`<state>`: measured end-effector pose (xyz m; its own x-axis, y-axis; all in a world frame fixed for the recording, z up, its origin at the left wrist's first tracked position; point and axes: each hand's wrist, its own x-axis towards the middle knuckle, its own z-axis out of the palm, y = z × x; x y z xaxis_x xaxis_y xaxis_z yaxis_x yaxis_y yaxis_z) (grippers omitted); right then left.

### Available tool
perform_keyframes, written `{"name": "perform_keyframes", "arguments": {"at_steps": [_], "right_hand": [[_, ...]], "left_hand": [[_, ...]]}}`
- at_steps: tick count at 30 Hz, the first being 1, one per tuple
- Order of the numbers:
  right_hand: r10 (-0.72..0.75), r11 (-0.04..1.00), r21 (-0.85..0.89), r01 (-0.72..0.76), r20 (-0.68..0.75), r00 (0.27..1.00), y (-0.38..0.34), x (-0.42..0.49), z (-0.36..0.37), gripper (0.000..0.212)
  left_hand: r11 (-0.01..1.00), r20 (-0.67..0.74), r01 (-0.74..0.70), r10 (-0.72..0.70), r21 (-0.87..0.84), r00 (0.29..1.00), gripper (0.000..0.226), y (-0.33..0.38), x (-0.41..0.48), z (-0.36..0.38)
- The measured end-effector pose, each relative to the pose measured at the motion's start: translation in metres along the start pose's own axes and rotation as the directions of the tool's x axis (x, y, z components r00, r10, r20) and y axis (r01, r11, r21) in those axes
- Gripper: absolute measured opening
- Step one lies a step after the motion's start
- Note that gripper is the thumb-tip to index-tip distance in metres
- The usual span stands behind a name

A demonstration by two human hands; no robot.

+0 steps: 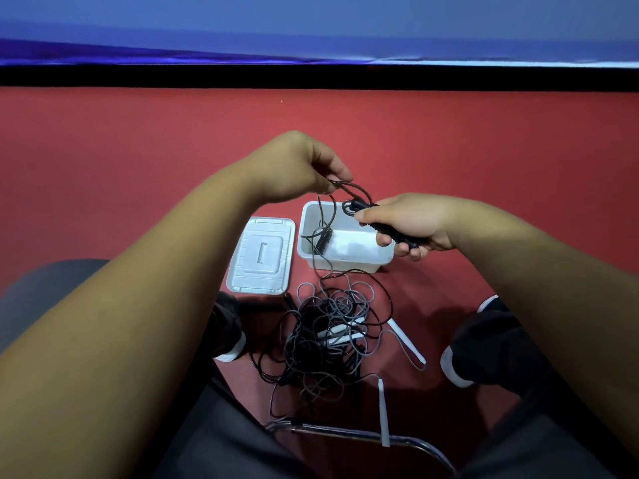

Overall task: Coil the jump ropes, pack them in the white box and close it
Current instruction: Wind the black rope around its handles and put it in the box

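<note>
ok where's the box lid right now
In the head view the lid lies flat on the red floor, left of the open white box, just beyond the tangled ropes.

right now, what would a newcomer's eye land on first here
Two hands meet mid-frame: the right hand grips the handles of a black jump rope, the left hand pinches its cord. Beneath them an open white box sits on the red floor, its lid beside it, with a tangle of ropes nearer the person's shoes.
</note>
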<state>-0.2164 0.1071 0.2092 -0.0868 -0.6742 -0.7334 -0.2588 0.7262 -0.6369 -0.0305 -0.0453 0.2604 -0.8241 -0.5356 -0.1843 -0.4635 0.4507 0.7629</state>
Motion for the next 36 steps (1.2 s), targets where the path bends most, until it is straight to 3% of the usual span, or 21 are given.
{"name": "perform_keyframes", "arguments": {"at_steps": [4,10,13,17,24,31,36], "right_hand": [[-0.033,0.997,0.067,0.041,-0.112,0.993,-0.001,0.002,0.0,0.035],[-0.049,0.938,0.342,0.065,-0.053,0.997,-0.006,0.0,0.003,0.04],[-0.047,0.909,0.41,0.076,-0.08,0.996,-0.009,-0.001,0.007,0.051],[-0.02,0.862,0.501,0.077,-0.119,0.993,-0.011,-0.002,0.008,0.062],[0.003,0.811,0.583,0.059,-0.105,0.995,-0.014,-0.006,0.007,0.064],[0.0,0.78,0.625,0.041,-0.065,0.998,-0.014,-0.01,0.003,0.064],[-0.008,0.804,0.589,0.076,-0.118,0.993,-0.014,-0.01,0.003,0.046]], "left_hand": [[0.985,0.011,0.054,-0.057,0.162,0.998,0.027,-0.005,0.001,0.003],[0.956,0.053,0.182,-0.199,0.23,0.979,0.023,-0.013,0.001,0.017],[0.968,0.08,0.214,-0.226,0.131,0.971,0.019,-0.017,0.002,0.024],[0.963,0.152,0.205,-0.179,-0.174,0.972,0.034,-0.017,0.001,0.028],[0.908,0.069,0.142,-0.125,-0.395,0.99,0.02,-0.023,0.004,0.021],[0.96,0.131,0.128,-0.098,-0.249,0.987,0.019,-0.026,0.005,0.021],[0.986,0.136,0.114,-0.097,-0.125,0.986,0.011,-0.024,0.003,0.02]]}}
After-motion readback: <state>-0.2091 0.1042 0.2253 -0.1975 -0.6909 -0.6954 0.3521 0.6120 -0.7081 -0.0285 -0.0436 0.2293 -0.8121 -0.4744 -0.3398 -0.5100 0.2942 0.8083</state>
